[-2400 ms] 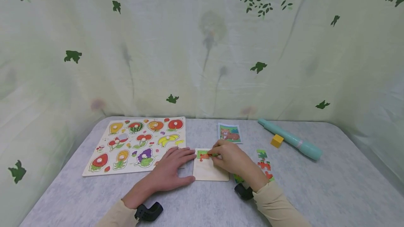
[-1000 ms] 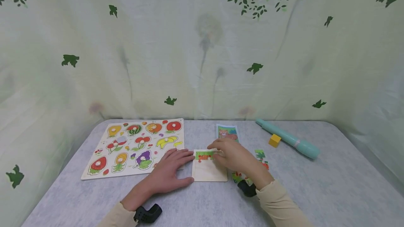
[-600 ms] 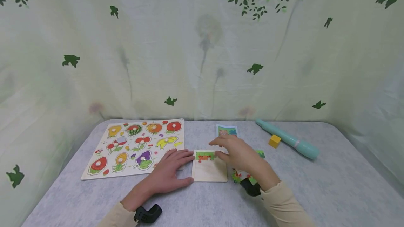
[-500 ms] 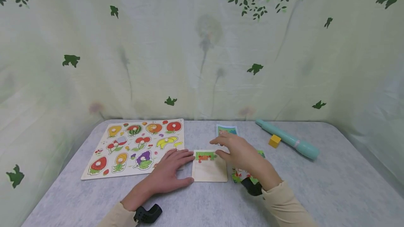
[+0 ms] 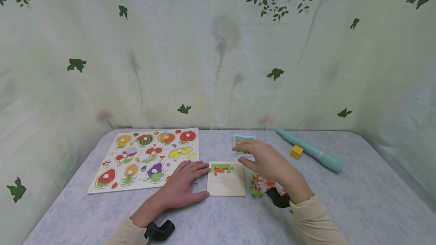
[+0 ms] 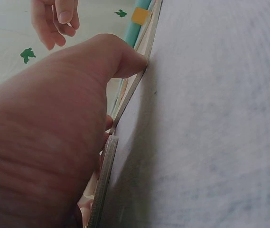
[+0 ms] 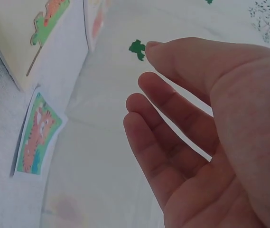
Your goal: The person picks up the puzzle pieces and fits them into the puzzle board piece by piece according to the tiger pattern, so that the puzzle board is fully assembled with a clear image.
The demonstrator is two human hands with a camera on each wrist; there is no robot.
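Note:
A small square wooden puzzle tray [image 5: 226, 184] lies at the table's middle, with joined puzzle pieces [image 5: 221, 168] of green and orange along its far left edge. My left hand [image 5: 185, 184] rests flat at the tray's left side; its thumb touches the edge in the left wrist view. Above the table, to the right of the tray, my right hand [image 5: 267, 160] hovers with nothing in it, fingers apart and slightly bent. Beneath it are loose puzzle pieces [image 5: 257, 185], partly hidden by the wrist. A picture card [image 7: 37, 137] of a striped animal lies just beyond the fingers.
A large fruit peg board [image 5: 143, 162] covers the left of the table, partly under my left hand. At the back right lie a teal tapered stick [image 5: 311, 150] and a yellow cube [image 5: 296, 152]. A leaf-printed curtain [image 5: 218, 67] hangs behind the table.
My right hand has set a piece in the tray's top row, let go, and drawn back to the right with fingers spread. The left hand has stayed at the tray's edge.

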